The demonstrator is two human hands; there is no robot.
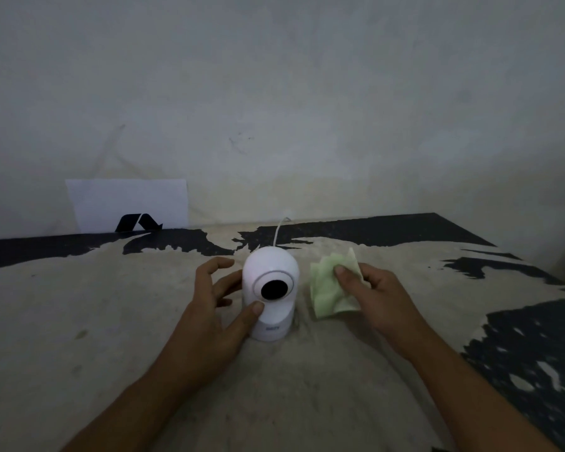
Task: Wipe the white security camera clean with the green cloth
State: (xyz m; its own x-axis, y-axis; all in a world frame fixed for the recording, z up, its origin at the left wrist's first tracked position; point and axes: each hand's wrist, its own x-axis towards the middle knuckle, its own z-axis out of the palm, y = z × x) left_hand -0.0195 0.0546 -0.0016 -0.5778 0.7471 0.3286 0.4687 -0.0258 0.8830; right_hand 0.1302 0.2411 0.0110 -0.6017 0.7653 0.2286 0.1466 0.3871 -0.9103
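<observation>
The white security camera point(272, 272) stands upright on a worn beige and black surface point(111, 321), its round black lens facing me. My left hand point(214, 308) is at the camera's left side, thumb pressed on the front of its base, fingers spread and curled beside the body. My right hand point(377, 298) holds the crumpled pale green cloth point(327, 288) just to the right of the camera, thumb on top of the cloth. The cloth hangs close to the camera; I cannot tell if it touches.
A thin white cable point(278, 231) runs from behind the camera toward the wall. A white sheet of paper point(128, 200) with a black shape leans against the wall at the back left. The surface's right edge falls away at the far right.
</observation>
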